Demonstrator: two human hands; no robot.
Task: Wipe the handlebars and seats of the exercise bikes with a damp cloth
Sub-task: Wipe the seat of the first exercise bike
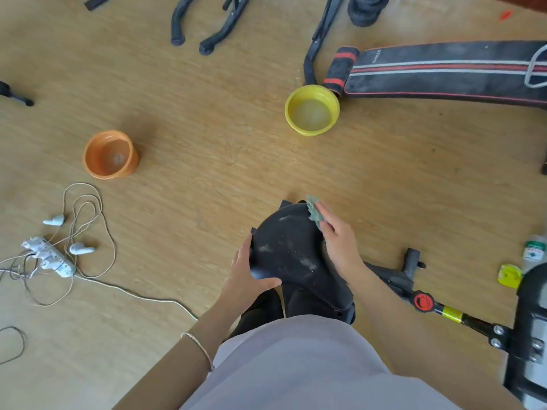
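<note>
Head view, lower centre of the frame: the black bike seat (291,253) sits directly below you, dusty in patches. Your left hand (248,279) grips the seat's left edge. Its fingers run along that edge and its thumb is curled across the narrow lower end, so the hand is clamped on the seat. The left forearm enters from the lower left and carries a thin bracelet (198,349) at the wrist.

Your right hand (337,241) lies on the seat's upper right rim. Its fingers are nearly straight and close together, pressing the green cloth (314,213) flat against the rim. The cloth bunches out past the fingertips; the thumb is hidden.

On the wooden floor (207,113), a yellow bowl (312,109) of cloudy water stands above the seat in the frame, beside a black padded bench (444,72). An orange bowl (110,155) stands at centre left, above a white power strip (48,257) with tangled cords.
</note>
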